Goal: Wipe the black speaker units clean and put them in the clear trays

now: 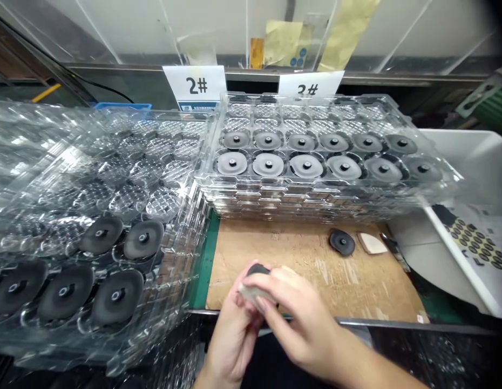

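Worked at a green desk (200, 283) pretty much swamped by clear plastic trays. Had a big messy tray stack (180, 259) over on the left, with dark discs (118, 295) in its nearer cells, and a neater tray stack (251, 201) at the back, loaded with similar discs in the two nearest rows. Noticed a white bin (421, 265) at the right, just beside a cardboard sheet (275, 243) lying on the desk. Had the left hand (233, 321) and right hand (297, 308) together over the cardboard's front edge. Saw paper signs (196, 85) behind, marked 2# and 3#. Spotted a loose disc (342, 242) on the cardboard, towards its right, near a pale block (372, 243). Caught a dark piece (258, 269) gripped in the left fingers, mostly covered, so couldn't make out its shape, plus a pale pad (257, 295) pinched in the right fingers, right up against it
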A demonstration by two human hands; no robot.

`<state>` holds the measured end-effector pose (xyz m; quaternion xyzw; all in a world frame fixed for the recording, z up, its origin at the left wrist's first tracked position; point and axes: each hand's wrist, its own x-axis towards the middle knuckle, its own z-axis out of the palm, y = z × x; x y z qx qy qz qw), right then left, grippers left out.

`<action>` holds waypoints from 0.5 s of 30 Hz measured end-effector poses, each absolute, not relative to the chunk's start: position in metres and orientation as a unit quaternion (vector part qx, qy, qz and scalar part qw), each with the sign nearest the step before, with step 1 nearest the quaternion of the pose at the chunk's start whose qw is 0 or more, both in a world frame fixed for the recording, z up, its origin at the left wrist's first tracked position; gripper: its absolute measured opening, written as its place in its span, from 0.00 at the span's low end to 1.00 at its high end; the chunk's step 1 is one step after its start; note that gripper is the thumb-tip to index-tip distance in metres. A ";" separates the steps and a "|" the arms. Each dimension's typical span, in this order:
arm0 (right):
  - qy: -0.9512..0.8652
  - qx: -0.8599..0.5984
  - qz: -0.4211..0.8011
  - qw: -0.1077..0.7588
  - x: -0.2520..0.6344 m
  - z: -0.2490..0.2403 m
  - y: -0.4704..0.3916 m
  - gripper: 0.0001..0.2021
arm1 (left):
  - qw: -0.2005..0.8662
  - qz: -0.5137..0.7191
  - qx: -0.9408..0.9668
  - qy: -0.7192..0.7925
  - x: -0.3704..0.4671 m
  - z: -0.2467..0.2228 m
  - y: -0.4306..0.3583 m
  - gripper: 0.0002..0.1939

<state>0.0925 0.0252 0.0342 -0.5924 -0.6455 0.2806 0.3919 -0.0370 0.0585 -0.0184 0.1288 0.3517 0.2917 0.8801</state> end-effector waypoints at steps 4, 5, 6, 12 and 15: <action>-0.651 -0.614 0.270 0.356 0.093 0.044 0.028 0.11 | 0.867 0.301 0.172 0.359 -0.031 -0.012 0.053 0.24; -0.647 -0.622 0.235 0.372 0.094 0.044 0.028 0.11 | 0.868 0.301 0.176 0.354 -0.030 -0.010 0.052 0.21; -0.647 -0.621 0.211 0.389 0.095 0.044 0.027 0.12 | 0.870 0.298 0.177 0.350 -0.029 -0.009 0.052 0.18; -0.658 -0.593 0.293 0.360 0.119 0.051 -0.016 0.12 | 0.888 0.266 0.165 0.337 -0.027 0.002 0.051 0.28; -0.630 -0.672 0.217 0.325 0.132 0.058 -0.028 0.13 | 0.884 0.262 0.170 0.348 -0.019 0.007 0.044 0.31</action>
